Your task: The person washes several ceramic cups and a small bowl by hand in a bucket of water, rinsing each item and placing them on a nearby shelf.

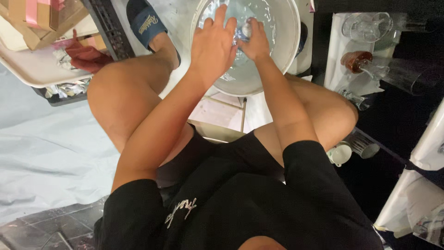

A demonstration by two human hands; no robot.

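At the upper left of the frame a pale tray juts in, carrying cardboard boxes and a crumpled red cloth, with bits of foil beneath it on a dark crate. Just right of that, a foot in a dark blue slipper rests on the floor beside a white basin of water, which sits at top centre between the person's bare knees.

The left hand lies over the basin's left half, palm down, fingers spread and reaching toward the upper edge of the frame; it looks flat and loose rather than closed, its fingertips just touching or overlapping what the other hand holds. The right hand sits immediately to its right, fingers curled closed around a small shiny object, silvery with a blue tint, held at or just under the water surface. What the object is cannot be told; most of it is hidden by the fingers, so its long axis is unclear. It lies at the meeting point of the two hands, nearer the right palm, up and to the right of the left palm.

Further right, glassware stands on a white cloth at upper right, and a white cup lies by the right knee.
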